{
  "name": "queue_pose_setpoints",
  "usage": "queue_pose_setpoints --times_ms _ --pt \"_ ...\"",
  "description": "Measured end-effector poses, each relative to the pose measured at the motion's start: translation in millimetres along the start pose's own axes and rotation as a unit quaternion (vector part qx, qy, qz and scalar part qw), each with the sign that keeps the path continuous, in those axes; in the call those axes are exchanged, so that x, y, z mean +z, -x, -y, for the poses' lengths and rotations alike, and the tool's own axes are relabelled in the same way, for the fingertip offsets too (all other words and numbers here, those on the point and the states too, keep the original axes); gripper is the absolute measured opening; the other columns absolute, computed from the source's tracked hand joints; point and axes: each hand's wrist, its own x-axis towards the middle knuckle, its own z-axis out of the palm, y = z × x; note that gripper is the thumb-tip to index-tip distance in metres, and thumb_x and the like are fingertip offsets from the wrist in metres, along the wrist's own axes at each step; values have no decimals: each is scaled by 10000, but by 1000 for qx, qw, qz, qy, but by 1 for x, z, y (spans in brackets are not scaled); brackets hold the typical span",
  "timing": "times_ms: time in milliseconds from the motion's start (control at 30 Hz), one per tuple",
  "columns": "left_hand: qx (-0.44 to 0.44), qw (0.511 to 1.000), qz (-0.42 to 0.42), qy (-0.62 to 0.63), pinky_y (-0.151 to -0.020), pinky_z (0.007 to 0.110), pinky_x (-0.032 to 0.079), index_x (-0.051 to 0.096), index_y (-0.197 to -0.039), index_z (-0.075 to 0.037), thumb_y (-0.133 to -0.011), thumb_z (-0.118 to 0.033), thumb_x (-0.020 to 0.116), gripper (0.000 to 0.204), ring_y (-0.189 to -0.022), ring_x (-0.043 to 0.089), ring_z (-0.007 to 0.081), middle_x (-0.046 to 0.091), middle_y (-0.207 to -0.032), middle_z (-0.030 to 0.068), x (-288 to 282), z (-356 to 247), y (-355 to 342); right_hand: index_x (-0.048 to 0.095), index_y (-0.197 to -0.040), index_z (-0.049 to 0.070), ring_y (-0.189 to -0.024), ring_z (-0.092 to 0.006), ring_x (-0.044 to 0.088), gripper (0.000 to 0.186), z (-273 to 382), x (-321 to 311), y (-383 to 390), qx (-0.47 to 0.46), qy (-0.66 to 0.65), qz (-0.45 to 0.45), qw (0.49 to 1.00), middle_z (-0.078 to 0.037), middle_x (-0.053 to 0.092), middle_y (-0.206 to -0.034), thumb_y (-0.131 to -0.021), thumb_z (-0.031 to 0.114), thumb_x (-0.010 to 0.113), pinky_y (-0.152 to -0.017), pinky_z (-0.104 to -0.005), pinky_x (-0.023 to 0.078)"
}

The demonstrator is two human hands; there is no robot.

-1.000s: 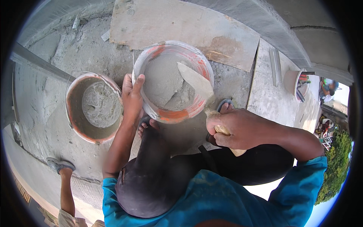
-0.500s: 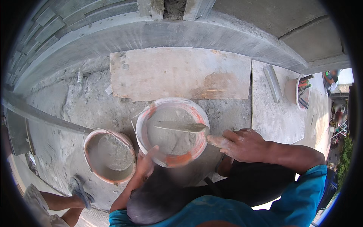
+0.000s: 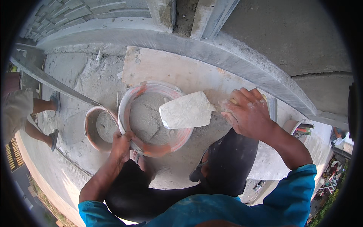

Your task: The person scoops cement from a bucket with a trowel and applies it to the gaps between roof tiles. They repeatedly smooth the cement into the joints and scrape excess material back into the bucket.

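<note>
Gray flr (image 3: 70, 109) below whitish trowel (image 3: 187, 110), orange-streaked bkt (image 3: 165, 149).

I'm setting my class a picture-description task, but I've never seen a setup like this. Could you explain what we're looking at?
There is no machine here: a person works with two bare hands. The pictures come from the left of two wide fisheye cameras worn on the head, looking down, so straight edges bend near the rim.

The left hand grips the edge of a large bucket of grey mix. The right hand has its fingers wrapped around the handle of a trowel, whose broad, pale blade shows over the bucket's right side.

On the rough grey ground stands a second bucket, to the left. A flat board lies beyond. At far left are another person's legs.
</note>
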Motion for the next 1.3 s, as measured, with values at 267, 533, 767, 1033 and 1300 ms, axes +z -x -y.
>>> queue_pose_setpoints --times_ms 267,533,767,1033,1300 --pt "69 990 -96 73 -629 383 549 560 -1046 -4 -798 -29 553 249 -748 579 189 554 -884 77 44 -48 78 729 -1065 76 -824 -230 661 318 -26 -50 9 17 -22 29 999 -88 640 -949 -829 282 781 -696 -379 525" --pt "104 983 -73 132 -733 316 507 529 -1242 40 -778 9 547 466 -842 579 189 580 -943 89 76 -39 90 745 -1039 103 -820 -238 678 269 7 -53 11 62 39 83 994 -58 662 -954 -839 282 771 -688 -386 547" --pt "109 984 -23 136 -585 330 490 519 -1229 33 -776 27 539 454 -767 554 167 558 -941 95 83 -39 79 742 -1014 104 -799 -256 680 248 39 -11 10 85 -6 -11 996 -45 661 -957 -850 290 743 -712 -399 541" --pt "70 974 2 215 -741 486 574 456 -1329 46 -787 11 538 550 -979 581 266 516 -1090 133 75 -22 38 735 -1044 98 -833 -291 686 298 42 -35 19 171 17 -50 984 -69 655 -979 -848 322 741 -723 -404 537" --pt "81 964 -33 252 -492 364 534 513 -1209 6 -770 41 517 440 -700 526 175 482 -894 59 63 -15 46 708 -1037 97 -775 -241 613 308 7 -89 -23 114 -299 127 939 -72 661 -877 -896 369 677 -725 -376 489"
